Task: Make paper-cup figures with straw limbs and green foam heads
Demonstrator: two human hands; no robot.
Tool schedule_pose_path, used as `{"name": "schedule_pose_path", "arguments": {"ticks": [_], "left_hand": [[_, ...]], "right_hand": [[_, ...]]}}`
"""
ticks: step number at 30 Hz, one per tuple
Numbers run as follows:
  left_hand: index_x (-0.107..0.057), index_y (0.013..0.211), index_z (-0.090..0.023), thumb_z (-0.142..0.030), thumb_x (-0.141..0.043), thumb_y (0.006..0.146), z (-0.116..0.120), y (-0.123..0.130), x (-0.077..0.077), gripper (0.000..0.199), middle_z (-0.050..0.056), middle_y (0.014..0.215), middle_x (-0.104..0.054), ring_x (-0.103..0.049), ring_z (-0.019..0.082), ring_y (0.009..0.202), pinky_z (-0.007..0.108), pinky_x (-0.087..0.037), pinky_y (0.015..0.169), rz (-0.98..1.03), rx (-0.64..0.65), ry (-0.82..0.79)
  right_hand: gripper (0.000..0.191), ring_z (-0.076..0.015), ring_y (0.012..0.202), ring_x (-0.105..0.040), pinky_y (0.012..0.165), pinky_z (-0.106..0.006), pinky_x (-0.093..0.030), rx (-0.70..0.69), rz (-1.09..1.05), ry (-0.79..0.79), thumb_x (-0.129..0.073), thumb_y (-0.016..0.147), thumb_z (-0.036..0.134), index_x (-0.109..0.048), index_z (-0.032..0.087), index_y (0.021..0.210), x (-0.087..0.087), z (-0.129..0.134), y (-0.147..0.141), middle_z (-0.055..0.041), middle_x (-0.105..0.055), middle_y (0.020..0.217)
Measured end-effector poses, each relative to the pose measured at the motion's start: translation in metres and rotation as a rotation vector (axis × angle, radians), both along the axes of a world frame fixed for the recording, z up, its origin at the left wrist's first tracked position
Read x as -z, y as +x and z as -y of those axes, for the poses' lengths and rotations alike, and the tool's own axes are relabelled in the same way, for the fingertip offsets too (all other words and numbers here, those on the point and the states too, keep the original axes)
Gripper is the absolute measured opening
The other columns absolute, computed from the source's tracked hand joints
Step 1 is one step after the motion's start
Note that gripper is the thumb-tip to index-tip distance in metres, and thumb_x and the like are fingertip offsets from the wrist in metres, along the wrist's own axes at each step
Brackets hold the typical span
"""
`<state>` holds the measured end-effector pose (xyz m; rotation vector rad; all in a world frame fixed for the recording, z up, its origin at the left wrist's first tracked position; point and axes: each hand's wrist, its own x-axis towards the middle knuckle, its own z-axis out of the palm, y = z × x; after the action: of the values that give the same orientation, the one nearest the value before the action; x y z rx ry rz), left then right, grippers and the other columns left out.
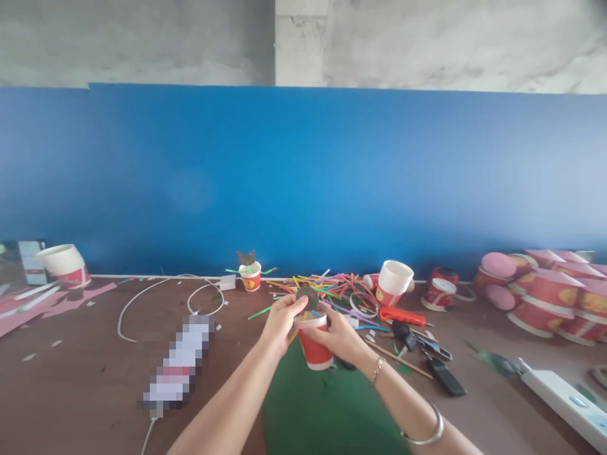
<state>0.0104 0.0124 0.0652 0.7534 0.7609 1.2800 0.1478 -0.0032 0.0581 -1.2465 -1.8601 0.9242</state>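
In front of me a red and white paper cup (317,347) is held upright over a sheet of green paper (327,411). My right hand (339,332) wraps around the cup's right side. My left hand (282,322) pinches a small dark round disc (308,297) at the cup's rim; I cannot tell whether the disc touches the cup. Some yellow strip shows beside the left fingers. Behind the hands lies a pile of colourful thin sticks (339,284).
A cup figure with green arms (250,276) stands by the blue partition (303,177). To the right are stacked white cups (394,278), an orange cutter (403,316), keys (404,338) and many red cups (540,309). A phone (177,366) on a cable lies left.
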Motion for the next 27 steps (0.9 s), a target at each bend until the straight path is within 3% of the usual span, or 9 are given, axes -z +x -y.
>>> {"name": "schedule_pose_path", "arguments": {"ticks": [4, 10, 13, 20, 27], "left_hand": [[-0.06, 0.059, -0.014, -0.035, -0.08, 0.053, 0.002, 0.005, 0.005, 0.029, 0.0, 0.057, -0.064, -0.057, 0.011, 0.05, 0.024, -0.044, 0.057, -0.013, -0.07, -0.039], [-0.069, 0.076, -0.014, -0.034, -0.075, 0.061, 0.003, 0.005, 0.007, 0.026, 0.005, 0.074, -0.071, -0.065, 0.019, 0.071, 0.029, -0.048, 0.07, -0.225, -0.008, 0.073], [-0.071, 0.08, -0.014, -0.033, -0.073, 0.064, 0.002, 0.005, 0.009, 0.025, 0.006, 0.077, -0.072, -0.065, 0.021, 0.075, 0.03, -0.047, 0.072, -0.278, -0.006, 0.104], [-0.071, 0.081, -0.011, -0.034, -0.071, 0.066, 0.006, 0.011, 0.014, 0.027, 0.008, 0.076, -0.072, -0.064, 0.02, 0.07, 0.028, -0.047, 0.068, -0.223, -0.147, 0.103], [-0.072, 0.079, -0.013, -0.035, -0.074, 0.064, 0.008, 0.012, 0.011, 0.027, 0.005, 0.072, -0.071, -0.064, 0.019, 0.067, 0.027, -0.047, 0.065, -0.281, -0.095, 0.09]], "right_hand": [[0.05, -0.0226, 0.085, -0.066, 0.072, -0.033, -0.053, 0.081, -0.158, -0.024, -0.062, 0.076, 0.043, -0.05, 0.014, 0.115, 0.02, 0.005, -0.003, -0.0086, -0.07, 0.096], [0.047, -0.0259, 0.086, -0.067, 0.075, -0.036, -0.052, 0.254, -0.002, 0.124, -0.062, 0.073, 0.042, -0.053, 0.016, 0.111, 0.034, 0.013, -0.009, -0.0105, -0.071, 0.094], [0.048, -0.0262, 0.09, -0.067, 0.077, -0.037, -0.052, 0.278, 0.052, 0.196, -0.063, 0.072, 0.039, -0.053, 0.018, 0.115, 0.04, 0.013, -0.009, -0.0102, -0.07, 0.1], [0.052, -0.0264, 0.104, -0.062, 0.087, -0.039, -0.05, 0.268, 0.105, 0.307, -0.062, 0.072, 0.034, -0.049, 0.02, 0.121, 0.047, 0.012, -0.01, -0.0099, -0.064, 0.115], [0.052, -0.0271, 0.1, -0.063, 0.085, -0.04, -0.051, 0.317, 0.141, 0.309, -0.062, 0.071, 0.034, -0.049, 0.021, 0.119, 0.048, 0.01, -0.008, -0.0099, -0.066, 0.11]]}}
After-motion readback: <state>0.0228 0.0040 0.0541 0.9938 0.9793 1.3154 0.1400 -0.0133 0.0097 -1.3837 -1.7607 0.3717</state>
